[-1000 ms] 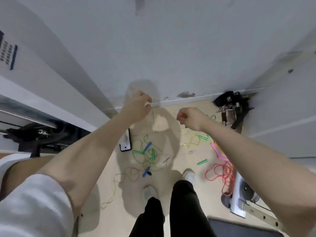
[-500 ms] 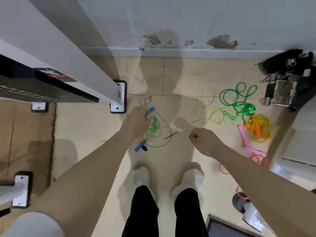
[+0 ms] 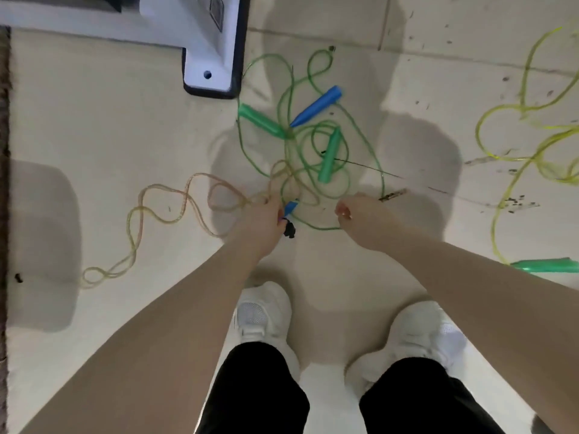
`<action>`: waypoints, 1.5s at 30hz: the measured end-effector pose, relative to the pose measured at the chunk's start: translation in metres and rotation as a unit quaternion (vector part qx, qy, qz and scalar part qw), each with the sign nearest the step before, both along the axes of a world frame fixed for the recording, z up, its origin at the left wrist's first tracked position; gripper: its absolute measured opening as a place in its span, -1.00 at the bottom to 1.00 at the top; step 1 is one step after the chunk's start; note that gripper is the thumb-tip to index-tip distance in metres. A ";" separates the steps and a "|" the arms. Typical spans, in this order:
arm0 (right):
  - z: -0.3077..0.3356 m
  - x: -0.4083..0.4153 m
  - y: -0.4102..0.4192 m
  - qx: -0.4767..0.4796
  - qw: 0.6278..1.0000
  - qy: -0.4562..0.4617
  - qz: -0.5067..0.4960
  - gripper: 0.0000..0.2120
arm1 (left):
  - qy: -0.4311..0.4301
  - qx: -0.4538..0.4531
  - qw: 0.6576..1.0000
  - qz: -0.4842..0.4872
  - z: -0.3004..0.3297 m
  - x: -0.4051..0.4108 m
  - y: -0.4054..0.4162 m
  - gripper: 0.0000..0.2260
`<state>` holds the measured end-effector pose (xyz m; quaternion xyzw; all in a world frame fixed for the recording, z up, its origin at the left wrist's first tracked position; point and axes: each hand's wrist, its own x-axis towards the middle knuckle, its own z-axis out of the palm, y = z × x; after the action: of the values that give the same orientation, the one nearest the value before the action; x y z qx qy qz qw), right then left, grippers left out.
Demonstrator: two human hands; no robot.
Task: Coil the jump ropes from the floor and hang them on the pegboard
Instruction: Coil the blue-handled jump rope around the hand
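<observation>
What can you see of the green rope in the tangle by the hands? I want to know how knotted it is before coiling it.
The green jump rope is a thin, glossy, plastic-looking cord lying on the floor in loose overlapping loops, with two green tapered handles in the pile. A blue handle and a pale yellowish rope cross it. Its lowest loop runs between the left hand and the right hand; whether either hand grips it cannot be told.

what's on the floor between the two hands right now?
In the head view, between the left hand and right hand lie a blue handle, partly under the left hand, a small black bit, and a green rope on pale floor.
</observation>
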<state>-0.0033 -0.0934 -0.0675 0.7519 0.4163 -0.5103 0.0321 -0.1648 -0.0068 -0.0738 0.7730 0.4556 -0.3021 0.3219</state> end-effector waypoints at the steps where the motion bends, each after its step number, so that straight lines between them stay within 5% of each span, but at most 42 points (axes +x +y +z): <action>1: -0.012 -0.004 0.000 -0.002 1.000 0.000 -0.003 -0.73 | 0.000 0.007 1.000 0.007 -0.010 -0.002 -0.006 -0.77; 7: -0.041 -0.012 -0.007 0.013 1.000 0.020 -0.008 -0.72 | 0.060 0.120 0.991 0.001 -0.041 0.000 -0.025 -0.69; 10: -0.021 -0.008 -0.007 0.028 0.999 0.037 -0.008 -0.69 | 0.037 0.056 0.996 0.056 -0.027 0.004 -0.020 -0.71; 14: 0.037 0.009 0.000 0.163 0.986 -0.012 -0.031 -0.37 | -0.079 -0.057 0.991 0.088 0.027 0.019 -0.015 -0.93; 18: 0.108 0.021 0.007 0.151 0.985 0.061 0.052 -0.28 | -0.158 -0.159 0.969 0.105 0.117 0.046 -0.008 -0.94; 21: 0.177 0.035 0.020 0.180 0.978 0.106 -0.022 -0.52 | -0.215 -0.190 0.948 0.138 0.193 0.070 0.004 -0.94; 25: 0.287 0.068 0.036 0.155 0.977 0.109 -0.095 -0.89 | -0.327 -0.283 0.864 0.258 0.302 0.093 0.035 -0.71; 31: 0.467 0.108 0.037 0.219 0.966 0.058 -0.123 -0.77 | -0.362 -0.234 0.884 0.181 0.487 0.128 0.066 -0.55; 35: 0.566 0.116 0.032 0.249 0.952 -0.022 -0.177 -0.66 | -0.448 -0.218 0.844 0.198 0.604 0.140 0.072 -0.58; 40: 0.644 0.112 0.013 0.188 0.947 -0.137 -0.223 -0.85 | -0.490 -0.260 0.806 0.207 0.723 0.135 0.082 -0.56; 45: 0.686 0.102 -0.001 0.206 0.914 -0.049 -0.347 -0.73 | -0.515 -0.333 0.734 0.291 0.780 0.114 0.100 -0.50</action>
<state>0.0982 -0.0940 0.6187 0.8629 0.2231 -0.3549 -0.2822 -0.0509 0.0936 0.7064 0.4832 0.2933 0.1185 0.8163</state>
